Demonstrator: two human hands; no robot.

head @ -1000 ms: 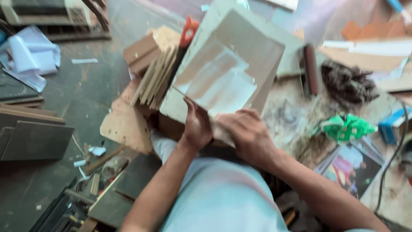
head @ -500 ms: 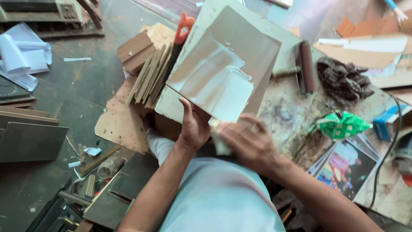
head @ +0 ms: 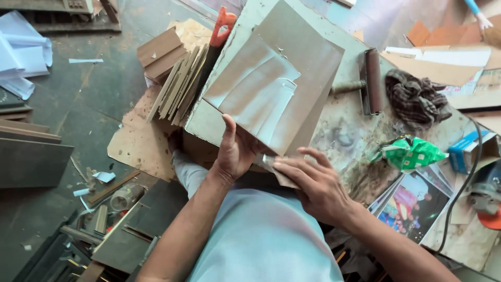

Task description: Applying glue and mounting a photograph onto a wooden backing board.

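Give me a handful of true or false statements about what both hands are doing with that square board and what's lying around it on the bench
1. The left hand grips the near edge of the square board. True.
2. The right hand holds the orange-handled tool. False: the orange-handled tool lies untouched beyond the board; the right hand pinches a peeled strip of film at the board's near corner.
3. A hand roller lies on the bench right of the board. True.
4. The dark checked rag is draped over the board. False: it lies on the bench, beyond the roller.
5. A crumpled green wrapper lies near the right hand. True.
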